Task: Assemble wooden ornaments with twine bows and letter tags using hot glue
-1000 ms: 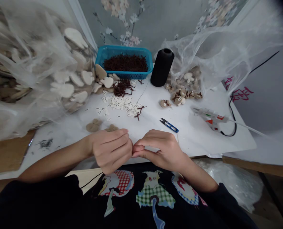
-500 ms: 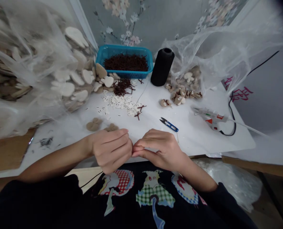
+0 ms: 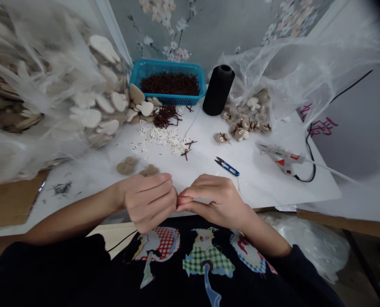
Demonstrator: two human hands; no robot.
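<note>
My left hand (image 3: 151,202) is curled closed above the table's front edge, its back toward the camera. Against its fingertips, my right hand (image 3: 212,200) makes a pinch with thumb and forefinger. Whatever sits between the fingers is hidden or too small to make out. Just beyond my left hand lie two beige fabric pieces, one rounded piece (image 3: 126,165) and another (image 3: 149,170) partly behind the knuckles. Blue-handled thread snips (image 3: 227,166) rest on the table past my right hand.
A blue basket (image 3: 135,79) holds brown bows; white labels (image 3: 167,138) lie before it. A black thread cone (image 3: 218,90) stands beside finished beige pieces with bows (image 3: 240,133). A glue gun (image 3: 282,153) lies right. Clear plastic bags of felt pieces (image 3: 103,102) crowd the left.
The hands hold nearly the same pose, fingertips together. Only a very slight shift of the whole view shows.
</note>
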